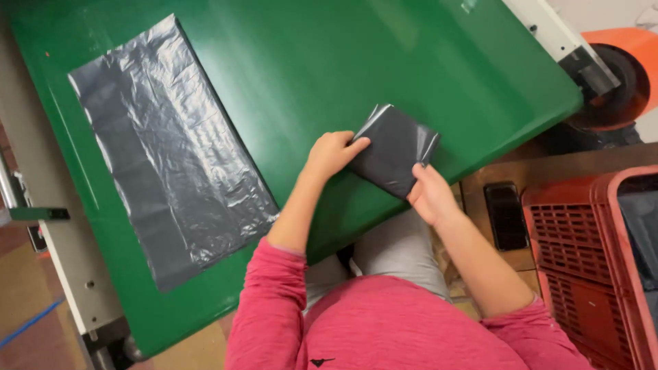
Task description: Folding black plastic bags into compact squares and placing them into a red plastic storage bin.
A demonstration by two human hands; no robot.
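Bare green table (329, 62) beyond; flat bag (164, 151) left.

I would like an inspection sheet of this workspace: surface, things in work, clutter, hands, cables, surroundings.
Surface: green table, smooth and glossy.
Things in work: folded black bag, held at the table's near edge; flat black bag spread out to the left.
Clutter: dark phone on the wooden ledge at the right.
Hands: left hand has its grip on the folded bag's left side; right hand holds its lower right corner.
Cables: nothing seen.
Surroundings: red crate at the right; orange roll beyond the table's far corner.
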